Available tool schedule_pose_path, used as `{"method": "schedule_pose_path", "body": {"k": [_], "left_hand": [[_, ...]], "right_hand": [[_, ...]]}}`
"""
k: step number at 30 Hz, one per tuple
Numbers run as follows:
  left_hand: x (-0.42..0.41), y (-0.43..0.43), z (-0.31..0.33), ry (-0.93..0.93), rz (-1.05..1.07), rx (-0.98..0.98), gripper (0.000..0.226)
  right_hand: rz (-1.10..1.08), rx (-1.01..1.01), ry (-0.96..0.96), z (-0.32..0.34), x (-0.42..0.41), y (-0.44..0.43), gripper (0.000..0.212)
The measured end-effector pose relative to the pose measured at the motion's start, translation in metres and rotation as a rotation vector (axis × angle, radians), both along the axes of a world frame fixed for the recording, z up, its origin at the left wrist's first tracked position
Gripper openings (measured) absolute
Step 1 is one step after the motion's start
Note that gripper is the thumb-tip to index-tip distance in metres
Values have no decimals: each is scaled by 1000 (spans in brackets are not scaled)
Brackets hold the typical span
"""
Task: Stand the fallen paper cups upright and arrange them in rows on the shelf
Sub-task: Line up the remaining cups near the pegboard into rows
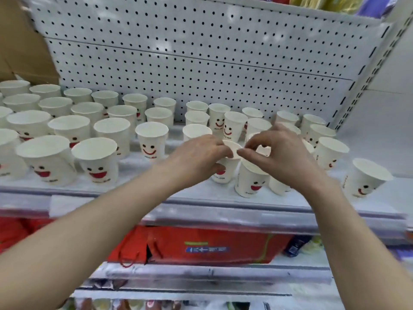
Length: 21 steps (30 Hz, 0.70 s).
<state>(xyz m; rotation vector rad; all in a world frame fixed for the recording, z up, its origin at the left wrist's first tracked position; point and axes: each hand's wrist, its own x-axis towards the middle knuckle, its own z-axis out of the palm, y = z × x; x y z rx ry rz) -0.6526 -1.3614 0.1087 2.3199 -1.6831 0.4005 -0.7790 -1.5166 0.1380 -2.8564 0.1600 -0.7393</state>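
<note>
— Where was the cup (223,168)?

— Upright near the shelf's (134,189) front edge, directly between both hands — its axis vertical.

— And the hands?

— The left hand (196,157) wrapped its side; the right hand (279,153), equally near, pinched the rim with curled fingertips (242,151).

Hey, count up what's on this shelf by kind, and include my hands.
Paper cups: about 40, some hidden behind the hands
Cardboard box: 1
Hands: 2, left hand and right hand
Total: about 43
</note>
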Motion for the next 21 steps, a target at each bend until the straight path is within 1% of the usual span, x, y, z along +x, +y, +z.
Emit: {"method": "schedule_pose_path", "body": {"k": [2,3,5,8,10,12,16,19,21], "left_hand": [[-8,0,-9,-8,59,-35,18],[-11,4,-12,3,75,-67,15],[-18,20,-17,29,100,-117,15],[-24,55,-15,3,147,-162,22],[-26,80,-11,0,190,-155,25],[-23,102,-7,-22,225,-153,26],[-11,125,-1,-16,267,-146,25],[-3,130,1,4,290,-99,13],[1,132,0,14,288,-79,11]], "right_hand": [[27,-32,17,-11,-11,-4,34],[35,-60,36,-16,-16,-7,35],[49,-127,79,-24,-23,-12,33],[92,-164,118,-30,-26,-14,25],[116,-165,133,-32,-23,-9,16],[138,-169,130,-30,-17,2,13],[159,-116,79,-23,6,34,15],[185,-110,113,-22,27,56,21],[176,-109,138,-21,37,66,23]]}}
